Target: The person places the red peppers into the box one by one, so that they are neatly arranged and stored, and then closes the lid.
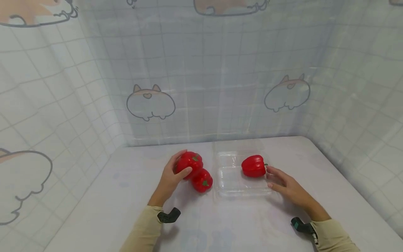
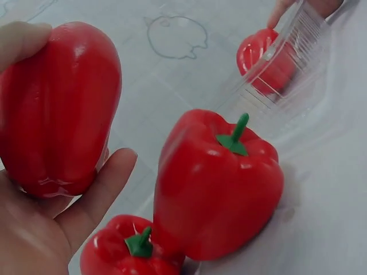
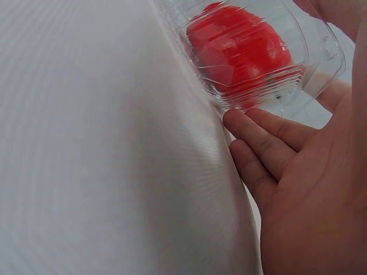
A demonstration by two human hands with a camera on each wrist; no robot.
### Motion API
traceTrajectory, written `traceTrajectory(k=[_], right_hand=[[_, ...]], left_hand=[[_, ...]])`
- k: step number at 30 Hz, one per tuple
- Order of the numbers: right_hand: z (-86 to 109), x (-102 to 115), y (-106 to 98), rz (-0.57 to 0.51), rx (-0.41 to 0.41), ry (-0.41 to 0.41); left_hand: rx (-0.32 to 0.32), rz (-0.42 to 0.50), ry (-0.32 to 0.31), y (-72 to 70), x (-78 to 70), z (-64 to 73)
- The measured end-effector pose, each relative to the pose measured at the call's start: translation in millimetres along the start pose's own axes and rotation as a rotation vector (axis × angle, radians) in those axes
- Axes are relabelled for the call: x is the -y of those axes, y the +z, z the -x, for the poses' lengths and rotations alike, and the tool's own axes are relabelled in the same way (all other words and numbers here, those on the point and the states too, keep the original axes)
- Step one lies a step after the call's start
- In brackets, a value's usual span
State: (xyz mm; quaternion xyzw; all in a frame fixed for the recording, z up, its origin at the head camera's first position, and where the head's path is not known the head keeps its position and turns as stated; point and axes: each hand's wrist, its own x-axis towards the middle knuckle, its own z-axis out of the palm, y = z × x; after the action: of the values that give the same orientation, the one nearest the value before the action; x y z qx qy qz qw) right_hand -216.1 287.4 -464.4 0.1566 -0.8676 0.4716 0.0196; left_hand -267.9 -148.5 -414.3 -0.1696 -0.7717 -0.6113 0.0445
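Observation:
My left hand [image 1: 170, 178] grips a glossy red bell pepper [image 2: 63, 109], fingers and thumb around its sides. Two more red peppers with green stems, a large one [image 2: 218, 189] and one partly cut off by the frame [image 2: 123, 246], stand close beside it in the left wrist view. A clear plastic container [image 1: 226, 190] lies to the right with a red pepper [image 1: 253, 166] on its side inside, stem toward the right. At the container's right wall is my right hand [image 1: 291, 189], fingers loosely extended, fingertips right at the ribbed side [image 3: 258, 94].
The container's clear lid [image 1: 237, 145] is folded back behind its tray. White cloth covers the table [image 1: 132, 224]. Patterned curtains [image 1: 204, 70] rise at the back and both sides. Each wrist carries a dark camera mount, such as the left one [image 1: 169, 215].

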Motion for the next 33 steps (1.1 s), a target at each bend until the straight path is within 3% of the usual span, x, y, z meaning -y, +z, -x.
traceTrajectory(k=[8, 13, 20, 33], right_hand=[[0.3, -0.4, 1.3, 0.005, -0.001, -0.010], [-0.4, -0.9, 0.4, 0.015, -0.003, -0.022], [0.0, -1.0, 0.4, 0.014, 0.000, -0.011], [0.2, -0.2, -0.3, 0.008, 0.001, 0.001]], left_hand=[[-0.086, -0.088, 0.014, 7.0, -6.2, -5.9], [-0.106, -0.130, 0.028, 11.1, -7.9, -9.5], [-0.076, -0.201, 0.037, 19.8, -14.0, -15.6], [-0.013, -0.339, -0.018, 38.0, -27.4, -38.7]])
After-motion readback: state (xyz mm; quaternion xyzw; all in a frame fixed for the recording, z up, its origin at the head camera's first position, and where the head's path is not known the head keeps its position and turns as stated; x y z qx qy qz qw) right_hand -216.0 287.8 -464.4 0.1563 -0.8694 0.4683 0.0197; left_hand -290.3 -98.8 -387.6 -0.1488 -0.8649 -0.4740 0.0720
